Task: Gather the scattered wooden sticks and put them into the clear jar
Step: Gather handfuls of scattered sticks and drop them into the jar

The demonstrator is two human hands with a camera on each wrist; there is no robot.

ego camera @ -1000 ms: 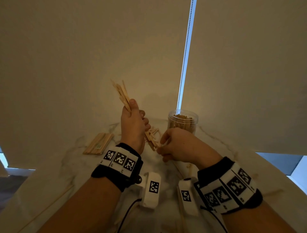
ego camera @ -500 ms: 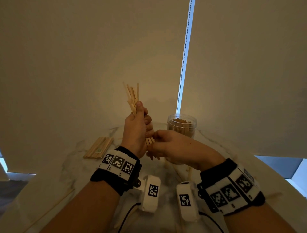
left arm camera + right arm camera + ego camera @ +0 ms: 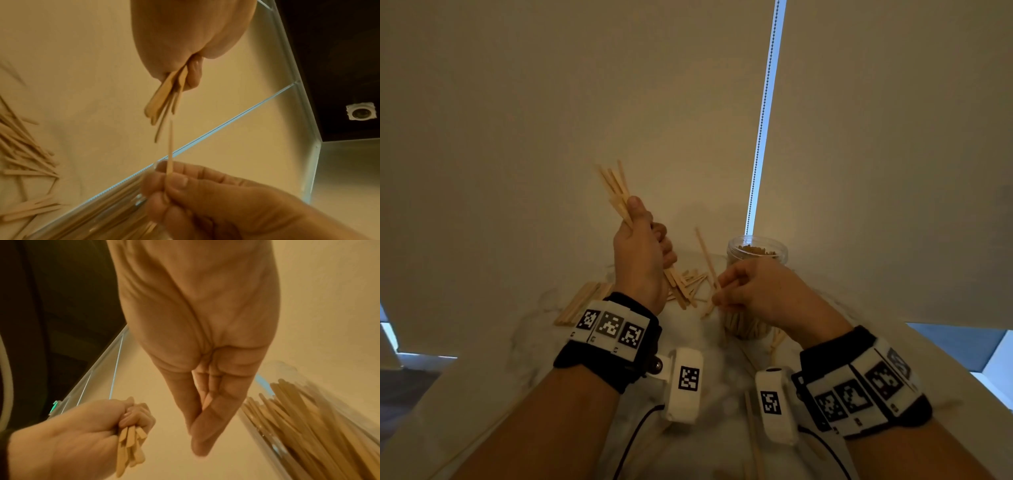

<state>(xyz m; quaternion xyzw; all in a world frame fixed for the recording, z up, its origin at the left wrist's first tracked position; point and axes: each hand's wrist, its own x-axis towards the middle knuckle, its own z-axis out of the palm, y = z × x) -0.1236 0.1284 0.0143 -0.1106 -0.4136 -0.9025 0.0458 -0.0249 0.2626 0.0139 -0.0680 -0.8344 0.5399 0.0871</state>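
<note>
My left hand (image 3: 642, 253) is raised above the marble table and grips a bundle of flat wooden sticks (image 3: 615, 186) in its fist; their ends fan out above the thumb and below the palm (image 3: 164, 99). My right hand (image 3: 753, 291) pinches a single thin stick (image 3: 707, 258) between thumb and fingers, tilted up to the left, just in front of the clear jar (image 3: 756, 251). The jar holds many upright sticks (image 3: 304, 418). A loose heap of sticks (image 3: 690, 282) lies on the table between the two hands.
A neat stack of sticks (image 3: 582, 301) lies left of my left wrist. Long thin sticks lie near the table's front edge (image 3: 751, 431). A beige roller blind (image 3: 551, 102) with a bead chain (image 3: 763, 113) hangs right behind the table.
My hands have drawn apart: the right one moved right toward the jar pinching a single stick, while the left tilted its bundle back to the left.
</note>
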